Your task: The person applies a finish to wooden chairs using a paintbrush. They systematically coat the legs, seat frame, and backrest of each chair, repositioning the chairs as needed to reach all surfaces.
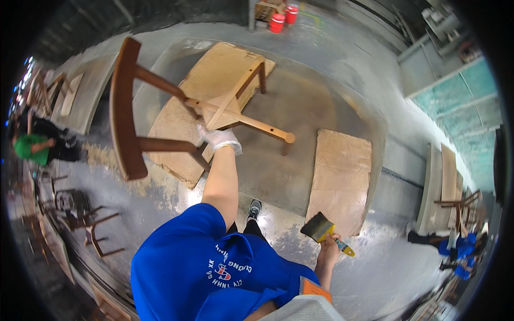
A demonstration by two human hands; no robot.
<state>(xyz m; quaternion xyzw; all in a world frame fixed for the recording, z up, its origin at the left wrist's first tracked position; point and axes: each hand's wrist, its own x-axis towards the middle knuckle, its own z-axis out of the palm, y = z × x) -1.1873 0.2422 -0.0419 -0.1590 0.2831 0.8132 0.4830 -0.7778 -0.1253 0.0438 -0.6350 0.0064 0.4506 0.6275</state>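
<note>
Above the stained floor, a wooden chair hangs tilted with legs outward, left hand gloved, fingers clenched on its frame. Right hand grasps a wide brush low and apart; coating appears in hand, so the brush must next come up to the wood. Cardboard sheets, red buckets and other chairs lie around, none obstructing.

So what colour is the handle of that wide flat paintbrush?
The wide flat paintbrush in the right hand has a yellow handle with a teal end, seen in the head view.
</note>
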